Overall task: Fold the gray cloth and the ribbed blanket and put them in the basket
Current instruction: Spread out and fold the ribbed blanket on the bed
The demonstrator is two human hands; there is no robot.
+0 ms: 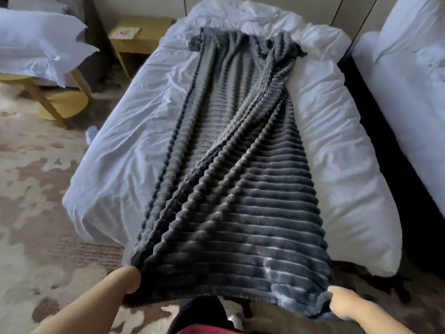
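The dark grey ribbed blanket [240,189] lies lengthwise down the middle of a white bed [134,131], folded into a long strip with its far end bunched near the pillows. My left hand [125,280] pinches the near left corner of the blanket. My right hand [342,302] grips the near right corner, where the edge hangs past the foot of the bed. No grey cloth and no basket are in view.
A second white bed [409,80] stands close on the right across a narrow dark gap. At the left stand a yellow wooden stool [65,104] and a chair piled with white pillows [36,47]. A wooden side table [137,37] sits behind. Patterned carpet [36,189] covers the floor.
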